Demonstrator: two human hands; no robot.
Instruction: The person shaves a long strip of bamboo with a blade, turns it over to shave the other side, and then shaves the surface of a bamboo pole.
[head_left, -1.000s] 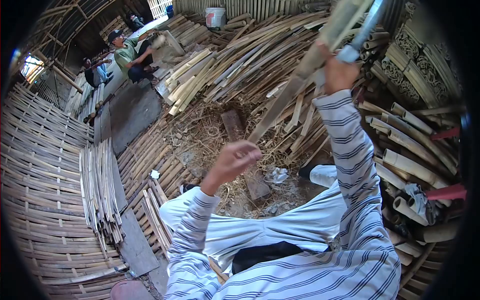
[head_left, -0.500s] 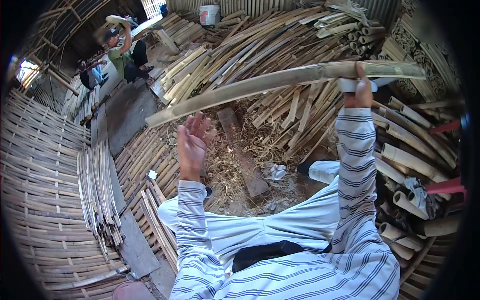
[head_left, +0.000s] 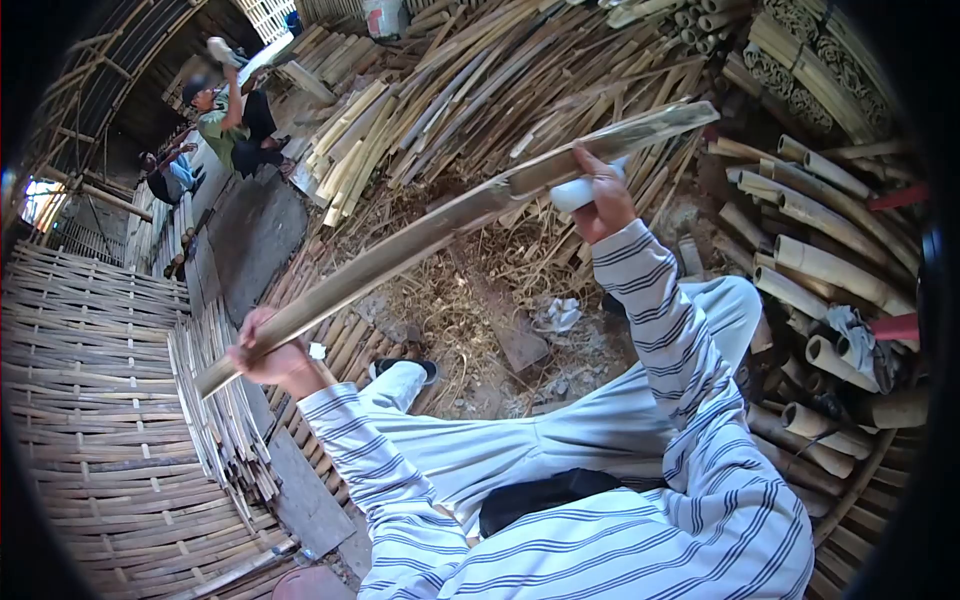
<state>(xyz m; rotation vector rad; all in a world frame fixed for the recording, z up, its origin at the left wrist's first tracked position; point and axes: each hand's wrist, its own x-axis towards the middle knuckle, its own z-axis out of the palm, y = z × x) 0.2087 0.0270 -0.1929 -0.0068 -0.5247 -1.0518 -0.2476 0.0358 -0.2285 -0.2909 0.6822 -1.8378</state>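
Note:
A long split bamboo slat [head_left: 400, 250] slants across my view, its near end low at the left and its far end high at the right. My left hand [head_left: 270, 350] is closed around it close to the lower end. Further along, my right hand [head_left: 603, 200] grips the slat from beneath, thumb against its face. A smooth white object [head_left: 574, 194] is also in the right hand, pressed below the slat; most of it is hidden by the fingers, so I cannot make out its kind.
Shavings [head_left: 480, 300] cover the floor between my legs, around a flat board [head_left: 515, 340]. Split bamboo [head_left: 450, 100] is heaped ahead, bamboo tubes [head_left: 840, 275] at right. A woven bamboo panel [head_left: 100, 400] lies left. Another person [head_left: 235, 125] sits far left, arms raised.
My left hand, open and apart from the slat before, has taken hold of its left end. That end has come down towards me, and my right hand has moved left with the slat.

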